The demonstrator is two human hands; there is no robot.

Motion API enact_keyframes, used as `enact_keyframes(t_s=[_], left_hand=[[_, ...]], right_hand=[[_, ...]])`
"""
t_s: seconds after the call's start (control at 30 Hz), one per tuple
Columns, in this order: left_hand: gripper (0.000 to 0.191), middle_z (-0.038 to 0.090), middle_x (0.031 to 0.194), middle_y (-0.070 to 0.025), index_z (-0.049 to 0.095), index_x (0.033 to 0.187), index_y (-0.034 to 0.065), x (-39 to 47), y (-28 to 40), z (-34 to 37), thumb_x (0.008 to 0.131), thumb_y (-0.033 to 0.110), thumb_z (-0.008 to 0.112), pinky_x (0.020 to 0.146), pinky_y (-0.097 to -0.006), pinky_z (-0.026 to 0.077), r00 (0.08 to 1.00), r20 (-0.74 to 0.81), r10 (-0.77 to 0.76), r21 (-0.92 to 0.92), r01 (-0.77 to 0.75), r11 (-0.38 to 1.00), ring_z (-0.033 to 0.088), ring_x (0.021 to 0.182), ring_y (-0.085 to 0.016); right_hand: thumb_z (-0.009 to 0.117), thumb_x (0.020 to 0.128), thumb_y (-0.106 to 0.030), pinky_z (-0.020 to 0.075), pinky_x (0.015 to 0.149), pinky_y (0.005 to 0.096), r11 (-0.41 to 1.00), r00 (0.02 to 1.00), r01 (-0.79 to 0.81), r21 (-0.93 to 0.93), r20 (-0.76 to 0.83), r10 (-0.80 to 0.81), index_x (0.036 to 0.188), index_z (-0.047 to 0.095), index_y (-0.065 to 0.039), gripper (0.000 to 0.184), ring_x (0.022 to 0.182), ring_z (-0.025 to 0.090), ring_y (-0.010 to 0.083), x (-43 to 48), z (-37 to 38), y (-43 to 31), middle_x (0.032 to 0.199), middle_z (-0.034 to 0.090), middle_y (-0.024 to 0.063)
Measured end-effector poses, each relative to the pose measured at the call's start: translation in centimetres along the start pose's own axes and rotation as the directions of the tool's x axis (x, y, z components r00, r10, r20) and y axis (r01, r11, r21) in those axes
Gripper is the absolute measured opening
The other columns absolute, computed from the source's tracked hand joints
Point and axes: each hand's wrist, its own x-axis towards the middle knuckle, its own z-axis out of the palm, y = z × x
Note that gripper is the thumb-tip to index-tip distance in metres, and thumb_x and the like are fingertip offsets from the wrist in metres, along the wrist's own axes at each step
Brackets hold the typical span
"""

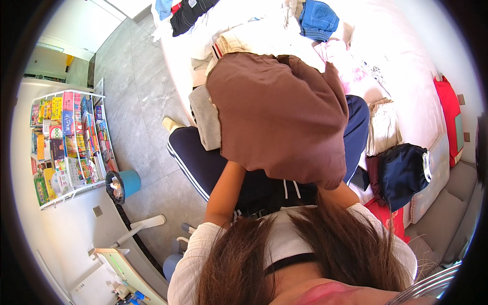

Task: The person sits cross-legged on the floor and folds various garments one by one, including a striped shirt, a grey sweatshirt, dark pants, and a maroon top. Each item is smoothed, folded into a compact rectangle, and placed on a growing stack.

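A brown cloth garment [282,118] spreads wide over my lap, its lower edge hanging in soft folds. My left forearm [225,190] goes in under its near left edge, and my right forearm [339,195] under the near right corner. Both hands are hidden by the cloth, so their grip does not show. Against the garment's left side, over my thigh, lies a folded grey garment [206,118]. Just beyond the brown cloth is a cream garment [244,40] with a striped edge. My dark trousers [190,160] have white side stripes.
Clothes lie around on the bed [408,57]: blue jeans [318,19], black trousers [190,17], beige trousers [383,124] and a navy garment [404,175]. At left, a wire rack [72,148] holds books and a blue waste bin [129,185] stands on the tiled floor [148,152].
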Motion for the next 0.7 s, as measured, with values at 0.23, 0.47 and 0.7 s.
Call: enact_keyframes(t_s=[0.23,0.47,0.7], left_hand=[[0.044,0.052,0.134,-0.0178,0.054,0.126,0.0038,0.7,2.4,-2.5,0.085,0.018,0.064,0.106,-0.0493,0.035,0.992,-0.113,-0.048,-0.23,0.021,0.973,0.05,0.123,-0.04],[0.047,0.051,0.136,-0.0171,0.052,0.127,0.0042,-1.7,6.4,-4.1,0.085,0.021,0.064,0.108,-0.0519,0.032,0.988,-0.155,0.015,-0.285,-0.06,0.957,0.049,0.125,-0.039],[0.051,0.049,0.138,-0.0165,0.05,0.129,0.0046,-6.4,10.4,-5.3,0.085,0.025,0.064,0.109,-0.0545,0.029,0.98,-0.089,0.177,-0.243,-0.194,0.951,0.048,0.127,-0.039]], right_hand=[[0.065,0.087,-0.013,0.0474,0.092,0.038,0.978,0.996,0.009,0.209,0.082,-0.027,0.118,0.058,-0.001,0.035,0.108,0.057,0.033,-1.8,-1.9,-2.9,0.115,0.061,0.0189],[0.065,0.086,-0.012,0.0476,0.092,0.0371,0.941,0.998,0.018,0.337,0.049,-0.037,0.119,0.057,-0.001,0.036,0.109,0.057,0.0309,-2.1,-3.0,-3.7,0.115,0.062,0.0176],[0.065,0.086,-0.01,0.0479,0.091,0.0361,0.933,0.997,0.024,0.359,0.054,-0.046,0.121,0.057,0.0,0.037,0.109,0.057,0.0289,-2.5,-3.1,-3.9,0.116,0.062,0.0163]])
